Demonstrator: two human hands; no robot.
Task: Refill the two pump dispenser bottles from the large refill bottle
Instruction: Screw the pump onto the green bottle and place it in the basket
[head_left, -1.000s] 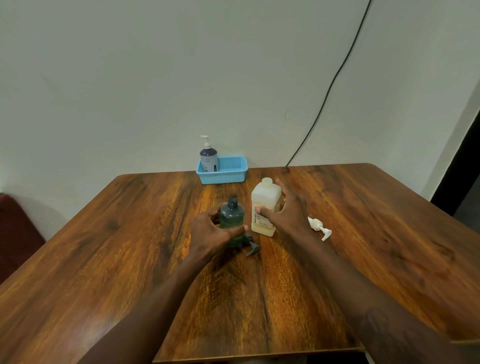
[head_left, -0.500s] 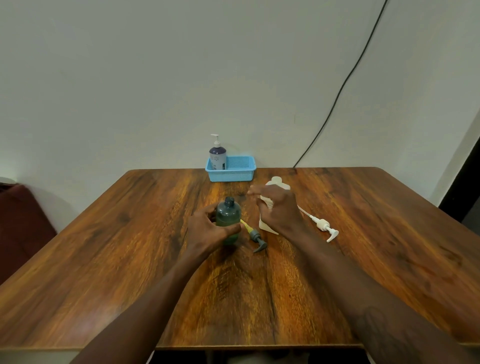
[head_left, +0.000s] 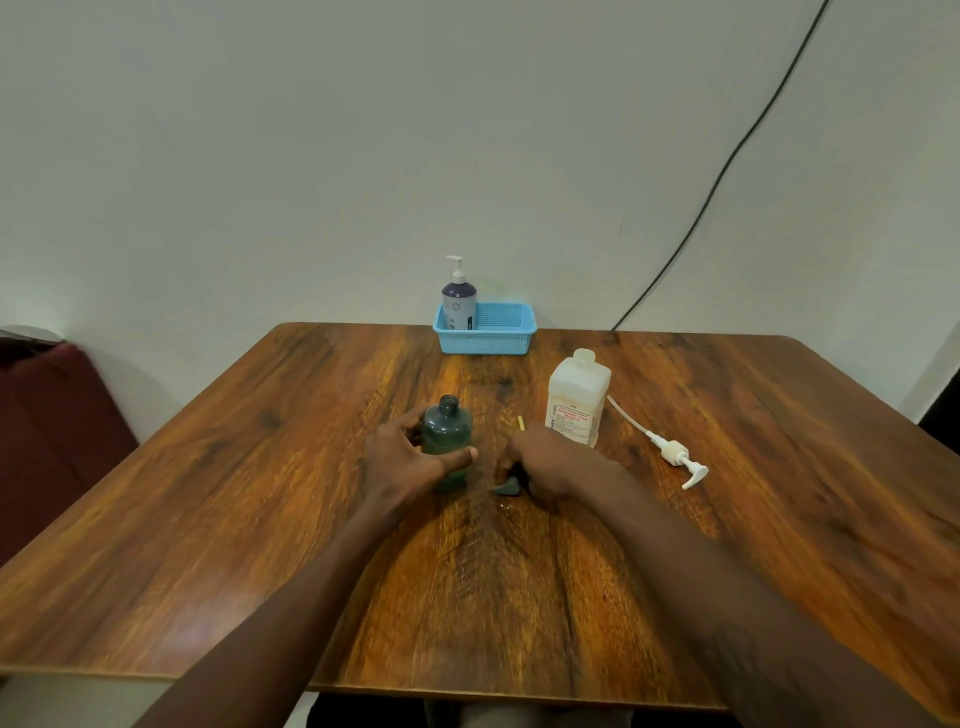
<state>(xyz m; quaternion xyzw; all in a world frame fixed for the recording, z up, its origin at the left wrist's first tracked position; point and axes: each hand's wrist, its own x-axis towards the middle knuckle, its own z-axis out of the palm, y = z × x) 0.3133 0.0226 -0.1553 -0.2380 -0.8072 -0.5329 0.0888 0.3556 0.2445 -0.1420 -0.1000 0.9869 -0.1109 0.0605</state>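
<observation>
- Green bottle (head_left: 447, 436) stood upright and uncapped near the table (head_left: 208, 519) centre, the left hand (head_left: 402, 460) wrapped round it, thumb across its front
- Just right of the green bottle, the right hand (head_left: 545, 460) was curled down over the dark pump head (head_left: 506, 487); a yellowish tube tip (head_left: 521, 422) showed past the knuckles
- Further right stood the large refill bottle (head_left: 576, 400), uncapped, with a white pump (head_left: 670, 452) lying beyond it
- Behind the green bottle, at the far edge, a blue basket (head_left: 498, 332) held a purple dispenser (head_left: 458, 299)
- Bare wood lay open left of the green bottle and toward the near edge
</observation>
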